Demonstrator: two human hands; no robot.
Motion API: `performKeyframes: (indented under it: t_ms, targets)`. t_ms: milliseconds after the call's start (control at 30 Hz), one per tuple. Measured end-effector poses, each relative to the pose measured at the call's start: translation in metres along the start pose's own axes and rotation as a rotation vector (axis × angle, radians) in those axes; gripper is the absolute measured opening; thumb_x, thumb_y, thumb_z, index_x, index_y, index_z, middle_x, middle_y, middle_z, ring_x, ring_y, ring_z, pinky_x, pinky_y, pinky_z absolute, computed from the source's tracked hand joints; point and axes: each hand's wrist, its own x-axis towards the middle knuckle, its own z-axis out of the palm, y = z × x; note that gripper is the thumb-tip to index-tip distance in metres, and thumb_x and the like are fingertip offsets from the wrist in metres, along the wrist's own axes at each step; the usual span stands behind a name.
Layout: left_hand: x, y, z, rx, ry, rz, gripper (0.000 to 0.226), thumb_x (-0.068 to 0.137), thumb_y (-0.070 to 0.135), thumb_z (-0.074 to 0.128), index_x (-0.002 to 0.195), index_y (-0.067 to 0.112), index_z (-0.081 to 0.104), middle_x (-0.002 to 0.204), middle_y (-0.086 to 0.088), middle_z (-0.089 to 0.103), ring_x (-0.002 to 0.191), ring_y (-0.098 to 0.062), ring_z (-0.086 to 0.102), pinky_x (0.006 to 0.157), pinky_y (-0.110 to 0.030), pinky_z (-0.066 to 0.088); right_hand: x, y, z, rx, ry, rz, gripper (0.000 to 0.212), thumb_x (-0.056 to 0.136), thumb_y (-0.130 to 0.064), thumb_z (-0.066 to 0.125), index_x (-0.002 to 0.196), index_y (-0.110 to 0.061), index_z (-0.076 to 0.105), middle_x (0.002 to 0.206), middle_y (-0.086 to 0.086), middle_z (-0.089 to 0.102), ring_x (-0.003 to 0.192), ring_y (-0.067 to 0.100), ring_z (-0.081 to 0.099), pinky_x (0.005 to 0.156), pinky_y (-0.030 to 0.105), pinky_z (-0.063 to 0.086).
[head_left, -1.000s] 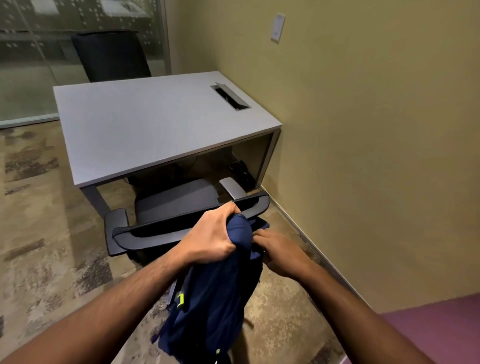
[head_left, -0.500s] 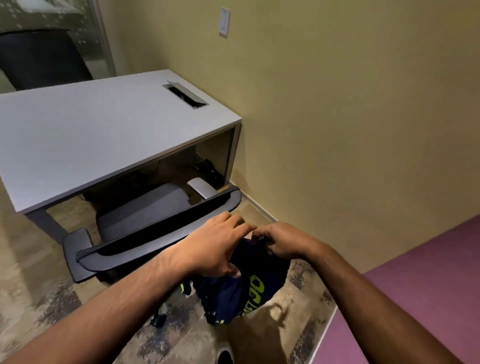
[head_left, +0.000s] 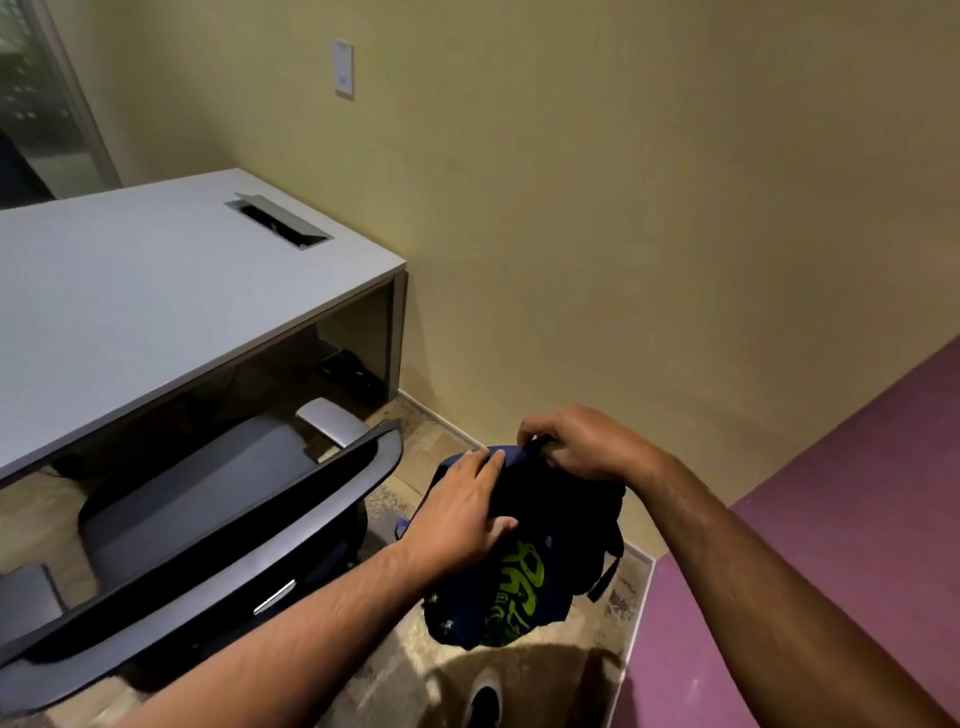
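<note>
A dark navy bag (head_left: 519, 582) with bright green lettering hangs in the air in front of me, above the carpet. My right hand (head_left: 576, 447) pinches its top edge with curled fingers. My left hand (head_left: 462, 509) lies across the bag's upper side, fingers fairly straight and thumb pressed against the fabric. A dark strap dangles from the bag's right side.
An office chair (head_left: 208, 530) stands to the left, tucked partly under a white desk (head_left: 156, 291) with a cable slot. A yellow wall (head_left: 623, 234) is straight ahead. A purple surface (head_left: 831, 545) fills the lower right. My shoe (head_left: 483, 701) shows below the bag.
My view has swung right, away from the desk. The bag moved off the chair back toward the wall side. My left hand went from gripping bunched fabric to lying flatter on the bag.
</note>
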Motion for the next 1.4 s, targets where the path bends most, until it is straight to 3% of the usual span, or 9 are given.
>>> performKeyframes:
  t_ms: [133, 233, 500, 600, 700, 900, 1100, 1200, 1400]
  targets:
    - [0.056, 0.008, 0.000, -0.005, 0.048, -0.039, 0.072, 0.091, 0.045, 0.069, 0.150, 0.018, 0.039, 0.133, -0.007, 0.059, 0.120, -0.028, 0.058, 0.096, -0.041, 0.048, 0.024, 0.025, -0.014, 0.023, 0.054, -0.045, 0.036, 0.082, -0.009, 0.060, 0.106, -0.034, 0.069, 0.099, -0.003, 0.075, 0.086, 0.019, 0.063, 0.072, 0.034, 0.049]
    - [0.098, 0.004, -0.006, 0.000, 0.106, -0.095, 0.026, 0.098, 0.031, 0.058, 0.120, 0.017, 0.057, 0.106, -0.007, 0.071, 0.096, -0.032, 0.068, 0.070, -0.035, 0.040, 0.051, 0.046, -0.027, 0.040, 0.075, -0.089, 0.032, 0.083, -0.011, 0.061, 0.103, -0.034, 0.069, 0.097, -0.005, 0.074, 0.087, 0.019, 0.064, 0.073, 0.036, 0.051]
    - [0.198, -0.015, -0.030, -0.055, 0.109, -0.249, 0.025, 0.097, 0.026, 0.058, 0.119, 0.021, 0.067, 0.106, -0.012, 0.076, 0.102, -0.037, 0.068, 0.085, -0.046, 0.052, 0.138, 0.130, -0.043, 0.247, 0.202, -0.126, 0.024, 0.098, -0.027, 0.057, 0.117, -0.024, 0.071, 0.115, -0.003, 0.070, 0.107, 0.018, 0.061, 0.096, 0.043, 0.049]
    - [0.222, -0.028, -0.048, -0.071, 0.135, -0.270, 0.025, 0.097, 0.028, 0.058, 0.119, 0.027, 0.069, 0.105, -0.005, 0.077, 0.101, -0.028, 0.070, 0.085, -0.043, 0.054, 0.162, 0.163, -0.044, 0.237, 0.154, -0.119, 0.058, 0.083, -0.072, 0.060, 0.131, -0.039, 0.056, 0.125, -0.011, 0.064, 0.115, 0.013, 0.056, 0.101, 0.041, 0.047]
    - [0.245, -0.042, -0.069, -0.126, 0.119, -0.280, 0.022, 0.099, 0.027, 0.060, 0.118, 0.029, 0.071, 0.105, 0.003, 0.077, 0.098, -0.015, 0.071, 0.089, -0.038, 0.057, 0.191, 0.186, -0.046, 0.127, 0.116, -0.180, 0.085, 0.059, -0.084, 0.073, 0.130, -0.046, 0.046, 0.120, -0.019, 0.057, 0.111, 0.008, 0.052, 0.094, 0.037, 0.048]
    - [0.298, -0.075, -0.101, -0.142, 0.141, -0.253, 0.028, 0.096, 0.019, 0.060, 0.119, 0.030, 0.071, 0.105, 0.006, 0.076, 0.099, -0.010, 0.070, 0.090, -0.035, 0.056, 0.280, 0.187, -0.073, -0.079, 0.236, -0.331, 0.085, 0.060, -0.076, 0.067, 0.133, -0.039, 0.044, 0.120, -0.012, 0.061, 0.110, 0.016, 0.054, 0.108, 0.039, 0.034]
    - [0.365, -0.135, -0.129, -0.212, 0.220, -0.216, 0.026, 0.092, 0.024, 0.059, 0.113, 0.033, 0.073, 0.095, 0.012, 0.076, 0.088, -0.001, 0.069, 0.085, -0.035, 0.057, 0.378, 0.183, -0.114, -0.109, 0.221, -0.382, 0.066, 0.081, -0.039, 0.070, 0.142, -0.033, 0.048, 0.125, -0.004, 0.067, 0.110, 0.023, 0.061, 0.092, 0.037, 0.050]
    - [0.394, -0.170, -0.143, -0.244, 0.246, -0.222, 0.025, 0.091, 0.023, 0.059, 0.109, 0.033, 0.074, 0.092, 0.014, 0.076, 0.086, -0.001, 0.069, 0.082, -0.033, 0.057, 0.424, 0.181, -0.128, 0.004, 0.154, -0.408, 0.057, 0.087, -0.035, 0.071, 0.142, -0.034, 0.056, 0.132, -0.006, 0.069, 0.117, 0.017, 0.062, 0.098, 0.035, 0.051]
    - [0.444, -0.227, -0.181, -0.316, 0.281, -0.240, 0.024, 0.089, 0.038, 0.058, 0.102, 0.028, 0.075, 0.091, 0.011, 0.077, 0.086, -0.005, 0.072, 0.081, -0.037, 0.058, 0.505, 0.174, -0.155, 0.035, 0.086, -0.424, 0.016, 0.083, -0.028, 0.065, 0.099, -0.031, 0.064, 0.088, -0.008, 0.069, 0.080, 0.015, 0.062, 0.071, 0.037, 0.051]
